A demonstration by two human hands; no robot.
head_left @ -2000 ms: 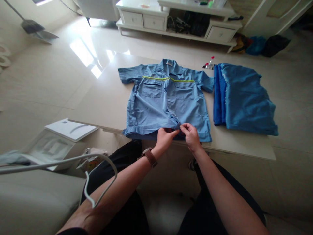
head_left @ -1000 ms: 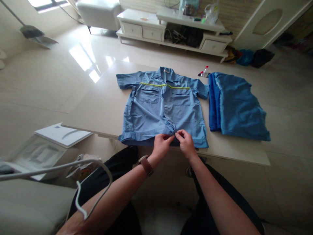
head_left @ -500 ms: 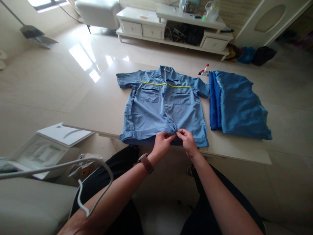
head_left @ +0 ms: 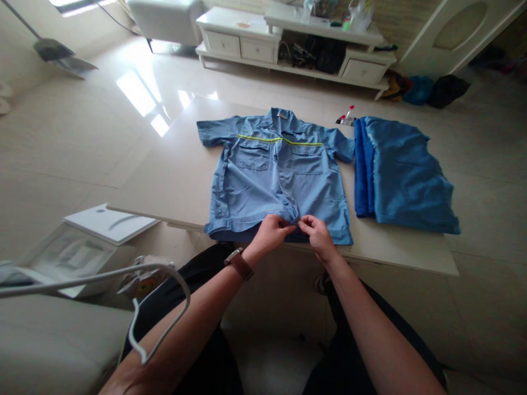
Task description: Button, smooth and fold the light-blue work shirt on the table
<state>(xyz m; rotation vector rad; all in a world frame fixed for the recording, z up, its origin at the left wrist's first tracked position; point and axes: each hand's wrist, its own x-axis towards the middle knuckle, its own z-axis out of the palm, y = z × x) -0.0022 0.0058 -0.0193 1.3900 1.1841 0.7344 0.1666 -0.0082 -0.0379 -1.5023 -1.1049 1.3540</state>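
Observation:
A light blue short-sleeved shirt (head_left: 257, 184) lies front up on the pale table (head_left: 160, 175), collar at the far side. A yellow stripe crosses its chest above two flap pockets. My left hand (head_left: 272, 235) is closed on the shirt's lower front edge, at the bottom of the button placket. Close beside it, my right hand (head_left: 318, 235) pinches the same hem corner from the other side. The hem is slightly lifted there, and the darker inside of the back shows below. Fingers hide the exact spot they grip.
Folded blue cloth (head_left: 407, 175) is stacked right of the shirt, with red-capped bottles (head_left: 349, 114) behind it. An open white box (head_left: 94, 241) stands at the left, near a grey cable (head_left: 102, 278). A white TV cabinet (head_left: 236, 46) is across the floor.
Both hands stay at the hem's front edge with only a small shift of the fingers. The left wrist has moved slightly left. The whole view has shifted a little.

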